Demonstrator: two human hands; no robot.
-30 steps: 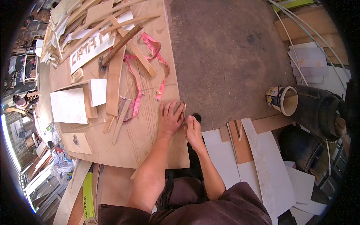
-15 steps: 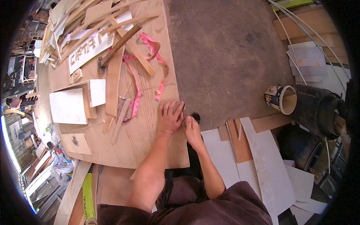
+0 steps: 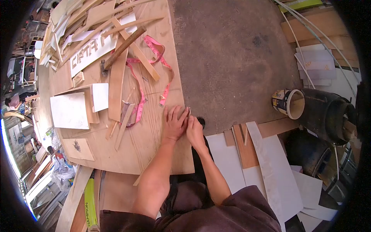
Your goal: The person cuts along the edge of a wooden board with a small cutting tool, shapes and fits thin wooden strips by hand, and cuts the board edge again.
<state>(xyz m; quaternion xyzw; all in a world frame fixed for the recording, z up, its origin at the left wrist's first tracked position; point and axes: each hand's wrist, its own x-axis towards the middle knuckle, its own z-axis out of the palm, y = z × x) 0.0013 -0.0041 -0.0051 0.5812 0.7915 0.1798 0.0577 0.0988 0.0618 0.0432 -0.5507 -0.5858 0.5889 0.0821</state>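
Note:
My left hand (image 3: 175, 124) lies on the plywood table (image 3: 154, 154) at its right edge, fingers spread a little and pointing away from me. Against its fingertips, a small pale piece (image 3: 189, 111) shows at the edge. Close beside it, just past the edge, my right hand (image 3: 194, 131) is closed in a pinch; what it grips is hidden. Beyond the left hand, a pink measuring tape (image 3: 141, 94) curls over the table. Farther off, a hammer (image 3: 125, 48) rests across wood strips.
White boxes (image 3: 71, 110) and a pile of wood offcuts (image 3: 83, 23) lie on the table. On the floor to the right are a bucket (image 3: 295, 104), a black drum (image 3: 324, 112) and white panels (image 3: 228, 158). A person (image 3: 14, 101) is at the far left.
My right hand has moved slightly away from me and left, closer to the left hand's fingers. The left hand stays nearly in place.

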